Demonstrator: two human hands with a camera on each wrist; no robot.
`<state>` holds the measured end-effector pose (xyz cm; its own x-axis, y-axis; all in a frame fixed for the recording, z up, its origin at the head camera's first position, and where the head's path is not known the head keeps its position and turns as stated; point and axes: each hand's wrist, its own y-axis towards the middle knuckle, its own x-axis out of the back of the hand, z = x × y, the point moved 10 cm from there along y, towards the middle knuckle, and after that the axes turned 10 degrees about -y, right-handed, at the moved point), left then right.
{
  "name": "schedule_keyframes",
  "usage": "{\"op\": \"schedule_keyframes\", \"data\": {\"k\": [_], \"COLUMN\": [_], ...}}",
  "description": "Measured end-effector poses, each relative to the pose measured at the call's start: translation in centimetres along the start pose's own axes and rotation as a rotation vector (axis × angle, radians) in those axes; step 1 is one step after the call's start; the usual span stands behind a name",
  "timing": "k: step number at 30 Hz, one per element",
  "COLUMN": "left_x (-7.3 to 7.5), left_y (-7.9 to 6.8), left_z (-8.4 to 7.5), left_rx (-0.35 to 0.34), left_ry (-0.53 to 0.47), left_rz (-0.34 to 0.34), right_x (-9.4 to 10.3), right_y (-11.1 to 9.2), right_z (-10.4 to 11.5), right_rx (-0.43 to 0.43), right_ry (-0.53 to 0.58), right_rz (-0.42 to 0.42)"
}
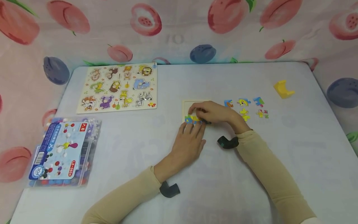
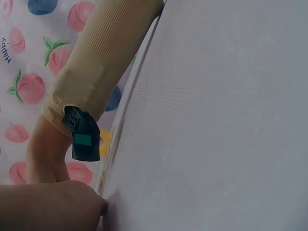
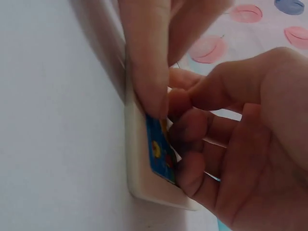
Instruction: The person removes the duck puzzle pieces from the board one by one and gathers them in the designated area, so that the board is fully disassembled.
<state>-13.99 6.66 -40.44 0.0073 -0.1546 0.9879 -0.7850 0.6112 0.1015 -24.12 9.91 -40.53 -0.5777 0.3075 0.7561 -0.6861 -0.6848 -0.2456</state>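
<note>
A small wooden puzzle tray (image 1: 185, 103) lies on the table, partly hidden by both hands. Blue and yellow puzzle pieces (image 1: 188, 119) show in its lower part. My left hand (image 1: 188, 144) reaches in from the near side, its straight fingers pressing on the pieces along the tray's near edge. From the right, my right hand (image 1: 213, 112) arches over the tray with bent fingers. In the right wrist view its curled fingertips hold the edge of a blue puzzle piece (image 3: 159, 149), while a left finger (image 3: 151, 91) presses on that piece.
Several loose puzzle pieces (image 1: 244, 102) lie right of the tray. A yellow curved block (image 1: 283, 89) sits farther right. Back left is an animal peg board (image 1: 120, 88); a clear plastic case (image 1: 62, 152) stands at the left. Black curved pieces (image 1: 227, 142) are by the wrists.
</note>
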Motion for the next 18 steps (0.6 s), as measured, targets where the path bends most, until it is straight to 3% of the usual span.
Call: {"op": "schedule_keyframes", "data": {"k": [13,18], "left_x": [0.6,0.5], "left_y": [-0.1,0.0], "left_z": [0.0,0.0], "left_rx": [0.003,0.006], "left_ry": [-0.019,-0.043], "left_rz": [-0.036,-0.008], "right_x": [0.3,2.1], "right_y": [0.2,-0.7], "right_z": [1.1,0.6], "right_rx": [0.082,0.053], "right_ry": [0.074,0.103], "right_rz": [-0.116,-0.24]}}
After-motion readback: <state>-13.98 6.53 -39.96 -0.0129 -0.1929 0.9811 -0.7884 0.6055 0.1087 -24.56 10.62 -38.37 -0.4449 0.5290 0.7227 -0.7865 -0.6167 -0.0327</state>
